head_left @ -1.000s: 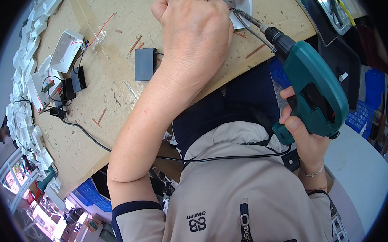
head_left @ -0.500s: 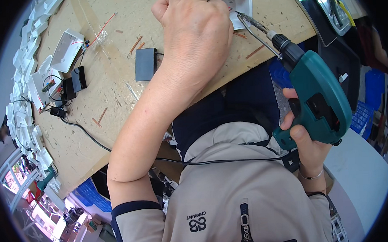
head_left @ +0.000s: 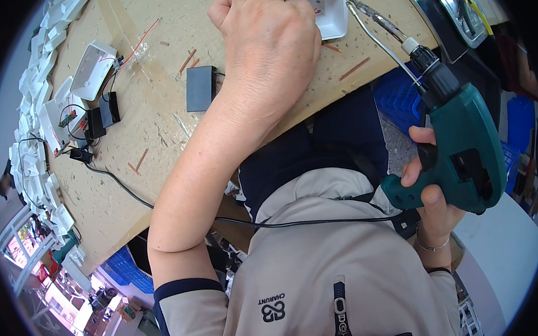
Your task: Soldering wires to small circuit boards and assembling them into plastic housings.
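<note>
Left hand [head_left: 271, 40] covers the white box's [head_left: 334, 20] left part.

Workshop: littered bench [head_left: 153, 134], soldering gun [head_left: 484, 128]

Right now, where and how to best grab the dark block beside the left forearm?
Dark block: likely grip its left long edge, from the picture's left. That straight edge lies exposed; a lead shows at the right side and the left forearm crowds the lower right.

The green soldering gun [head_left: 476, 126] has a smooth plastic housing; its metal barrel [head_left: 375, 17] appears rough and blackened. The white box [head_left: 334, 22] appears smooth plastic, the tabletop [head_left: 149, 113] scuffed and matt.
</note>
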A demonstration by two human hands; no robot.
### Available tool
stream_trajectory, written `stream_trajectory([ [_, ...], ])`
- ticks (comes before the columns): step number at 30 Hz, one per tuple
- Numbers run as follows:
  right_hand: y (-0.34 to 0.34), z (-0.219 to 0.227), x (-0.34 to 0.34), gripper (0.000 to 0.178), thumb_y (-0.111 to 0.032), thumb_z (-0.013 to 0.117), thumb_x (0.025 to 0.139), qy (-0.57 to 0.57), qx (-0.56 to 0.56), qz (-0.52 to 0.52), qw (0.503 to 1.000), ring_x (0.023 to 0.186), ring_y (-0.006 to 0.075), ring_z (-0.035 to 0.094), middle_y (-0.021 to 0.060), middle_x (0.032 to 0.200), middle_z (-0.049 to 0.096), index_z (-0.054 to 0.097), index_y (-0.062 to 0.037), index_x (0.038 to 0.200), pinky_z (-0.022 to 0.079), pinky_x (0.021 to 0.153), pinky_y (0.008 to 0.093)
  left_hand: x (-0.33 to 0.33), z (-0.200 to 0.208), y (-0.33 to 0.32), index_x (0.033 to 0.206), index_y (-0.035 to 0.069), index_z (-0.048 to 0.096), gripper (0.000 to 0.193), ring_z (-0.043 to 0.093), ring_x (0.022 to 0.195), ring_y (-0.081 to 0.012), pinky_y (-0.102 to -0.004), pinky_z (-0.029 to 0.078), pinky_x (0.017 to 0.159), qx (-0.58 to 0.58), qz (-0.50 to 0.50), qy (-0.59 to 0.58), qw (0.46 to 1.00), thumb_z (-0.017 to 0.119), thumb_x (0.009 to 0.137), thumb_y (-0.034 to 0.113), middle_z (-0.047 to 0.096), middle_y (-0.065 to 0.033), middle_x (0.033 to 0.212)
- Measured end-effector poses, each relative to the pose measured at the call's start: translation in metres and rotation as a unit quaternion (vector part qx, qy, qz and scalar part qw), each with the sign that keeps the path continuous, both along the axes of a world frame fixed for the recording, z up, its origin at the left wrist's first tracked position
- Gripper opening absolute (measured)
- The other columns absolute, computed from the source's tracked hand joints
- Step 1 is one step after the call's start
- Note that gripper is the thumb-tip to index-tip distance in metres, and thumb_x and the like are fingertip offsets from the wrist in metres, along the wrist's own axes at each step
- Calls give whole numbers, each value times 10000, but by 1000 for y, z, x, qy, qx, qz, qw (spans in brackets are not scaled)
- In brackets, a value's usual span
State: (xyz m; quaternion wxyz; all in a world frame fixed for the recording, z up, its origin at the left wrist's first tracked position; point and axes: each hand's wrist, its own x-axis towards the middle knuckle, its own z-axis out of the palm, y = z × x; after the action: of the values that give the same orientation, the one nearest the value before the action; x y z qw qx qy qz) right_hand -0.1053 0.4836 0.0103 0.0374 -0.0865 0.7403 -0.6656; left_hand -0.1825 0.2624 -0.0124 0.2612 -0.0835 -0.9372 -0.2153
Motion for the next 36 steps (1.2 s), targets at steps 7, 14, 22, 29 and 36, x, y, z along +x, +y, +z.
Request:
stream_trajectory([
  [7, 7, -2, -6, 729, -375, 661, 777, 3, -21, 39, 999, 655, 117, 573, 283, 1140, 493, 344, 99, 1231, 468, 537, 216, 0, 0, 0, 626, -4, 521, 56, 476, 862, -281, -408, 324, 747, -10, 2, 16, 1000, 567, 650, 18, 500, -111, 917],
  [14, -9, -21, -33, 703, -451, 540, 840, -77, -197, 91, 973, 913, 188, 586, 274, 1306, 354, 312, 29, 1301, 504, 679, 224, 1, 2, 2, 624, -3, 519, 66, 480, 854, -279, -402, 323, 739, -9, 1, 8, 1000, 577, 646, 19, 497, -118, 918],
  [22, -53, -36, -70, 659, -405, 492, 874, -93, -268, 129, 950, 1210, 399, 374, 283, 1331, 297, 278, 46, 1306, 358, 1004, 434, 1, 1, 2, 652, 2, 533, 70, 479, 858, -280, -398, 324, 733, -48, 9, 9, 999, 596, 647, 31, 492, -111, 918],
  [29, -57, -40, -82, 616, -375, 512, 872, -109, -294, 117, 942, 1210, 402, 373, 291, 1301, 339, 332, 64, 1265, 324, 1025, 452, -6, -3, 3, 666, 12, 545, 62, 481, 846, -281, -390, 332, 729, 0, 7, -23, 1000, 599, 650, 38, 498, -107, 898],
  [36, -60, -43, -80, 583, -366, 518, 871, -127, -323, 95, 933, 1203, 396, 388, 287, 1291, 360, 369, 56, 1244, 331, 1021, 444, -24, -27, -4, 751, 15, 601, 85, 499, 864, -283, -388, 346, 755, 61, -101, 180, 977, 614, 675, 49, 517, -121, 944],
])
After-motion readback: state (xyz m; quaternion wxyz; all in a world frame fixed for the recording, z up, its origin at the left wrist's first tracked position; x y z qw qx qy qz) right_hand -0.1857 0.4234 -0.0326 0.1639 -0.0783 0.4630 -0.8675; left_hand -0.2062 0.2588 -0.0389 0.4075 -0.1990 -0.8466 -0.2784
